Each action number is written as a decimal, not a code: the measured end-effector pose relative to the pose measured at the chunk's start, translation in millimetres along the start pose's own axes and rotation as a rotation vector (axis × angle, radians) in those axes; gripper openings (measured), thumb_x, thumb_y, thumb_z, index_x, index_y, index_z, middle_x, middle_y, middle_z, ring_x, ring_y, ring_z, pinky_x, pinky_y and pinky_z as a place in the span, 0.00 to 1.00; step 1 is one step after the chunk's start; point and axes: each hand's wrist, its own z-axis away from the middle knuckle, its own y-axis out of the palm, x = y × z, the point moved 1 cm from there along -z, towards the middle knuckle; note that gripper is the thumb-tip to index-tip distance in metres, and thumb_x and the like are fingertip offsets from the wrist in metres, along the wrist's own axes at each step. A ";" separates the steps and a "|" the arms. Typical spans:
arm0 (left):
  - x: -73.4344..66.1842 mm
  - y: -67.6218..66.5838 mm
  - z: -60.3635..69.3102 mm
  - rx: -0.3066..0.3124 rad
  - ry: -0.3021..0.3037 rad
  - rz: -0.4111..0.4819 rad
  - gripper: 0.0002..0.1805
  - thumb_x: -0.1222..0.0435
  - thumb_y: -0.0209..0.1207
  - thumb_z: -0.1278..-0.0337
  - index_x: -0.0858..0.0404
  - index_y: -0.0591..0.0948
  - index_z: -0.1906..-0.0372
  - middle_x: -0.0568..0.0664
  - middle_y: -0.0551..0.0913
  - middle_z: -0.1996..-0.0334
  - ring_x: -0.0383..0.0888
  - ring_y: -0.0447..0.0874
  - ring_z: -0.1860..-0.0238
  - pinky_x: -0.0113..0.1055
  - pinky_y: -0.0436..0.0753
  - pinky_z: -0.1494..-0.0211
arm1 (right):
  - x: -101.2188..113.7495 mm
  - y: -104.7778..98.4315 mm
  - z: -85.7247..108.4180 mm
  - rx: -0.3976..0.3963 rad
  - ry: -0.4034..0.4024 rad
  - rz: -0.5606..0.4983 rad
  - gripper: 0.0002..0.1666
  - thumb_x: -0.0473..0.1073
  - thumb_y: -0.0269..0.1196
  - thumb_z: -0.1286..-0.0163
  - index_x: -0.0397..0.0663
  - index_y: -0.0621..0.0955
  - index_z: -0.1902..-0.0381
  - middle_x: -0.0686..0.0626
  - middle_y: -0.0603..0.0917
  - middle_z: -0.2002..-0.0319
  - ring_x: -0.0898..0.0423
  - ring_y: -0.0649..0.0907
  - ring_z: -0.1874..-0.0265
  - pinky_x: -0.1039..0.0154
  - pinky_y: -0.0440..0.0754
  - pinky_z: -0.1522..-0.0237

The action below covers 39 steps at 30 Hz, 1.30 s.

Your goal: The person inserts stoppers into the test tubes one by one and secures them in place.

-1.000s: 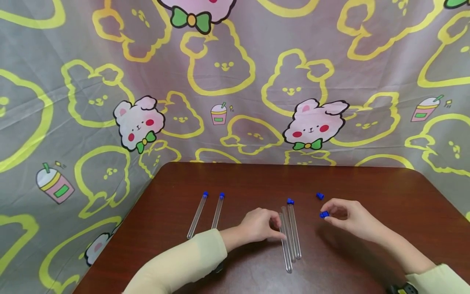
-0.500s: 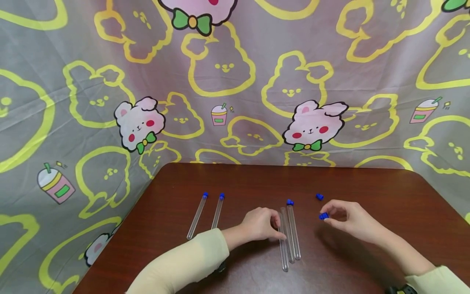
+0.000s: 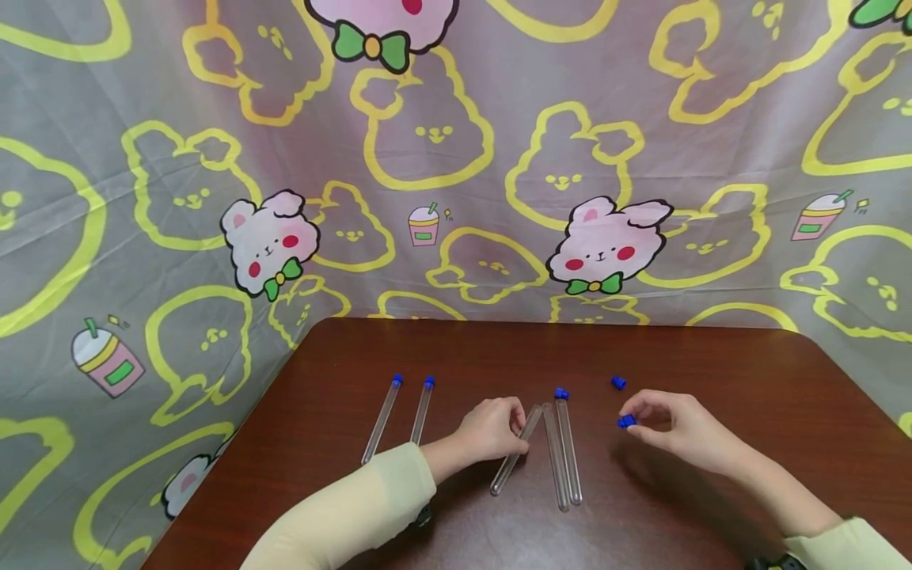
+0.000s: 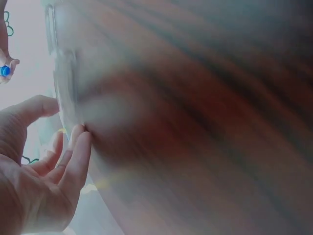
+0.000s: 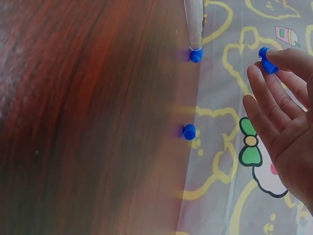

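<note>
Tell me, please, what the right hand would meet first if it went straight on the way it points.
Probably the rightmost test tube, near the blue cap at its far end, though how high the right hand sits is unclear, so it might pass above.

Smooth transparent tubes (image 3: 569, 453), glossy wood-grained table (image 3: 484, 352)

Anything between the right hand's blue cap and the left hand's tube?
Yes. On the table, between the held cap and the held tube, lie two more: an uncapped tube and, nearer the right hand, a second tube with a blue cap at its far end.
</note>
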 end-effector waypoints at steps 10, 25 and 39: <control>9.3 -5.1 6.0 -0.034 -0.052 0.005 0.17 0.64 0.74 0.63 0.54 0.76 0.69 0.35 0.75 0.80 0.33 0.71 0.78 0.29 0.71 0.74 | 3.4 1.8 -1.0 0.009 -0.005 -0.016 0.16 0.33 0.71 0.43 0.56 0.81 0.60 0.56 0.84 0.69 0.63 0.81 0.68 0.64 0.81 0.62; 18.9 -33.6 20.6 -0.143 0.004 0.147 0.11 0.68 0.71 0.57 0.56 0.83 0.65 0.36 0.79 0.76 0.32 0.75 0.76 0.30 0.74 0.69 | 15.6 1.6 -13.4 -0.046 -0.038 -0.052 0.16 0.32 0.72 0.44 0.53 0.83 0.60 0.58 0.85 0.68 0.62 0.82 0.69 0.67 0.81 0.63; 18.3 -55.8 34.9 -0.194 0.073 0.228 0.12 0.71 0.70 0.54 0.59 0.85 0.61 0.39 0.82 0.71 0.33 0.78 0.73 0.30 0.76 0.70 | 42.0 0.0 -43.1 -0.046 -0.072 -0.052 0.15 0.36 0.71 0.41 0.54 0.83 0.57 0.61 0.85 0.67 0.62 0.83 0.67 0.63 0.81 0.60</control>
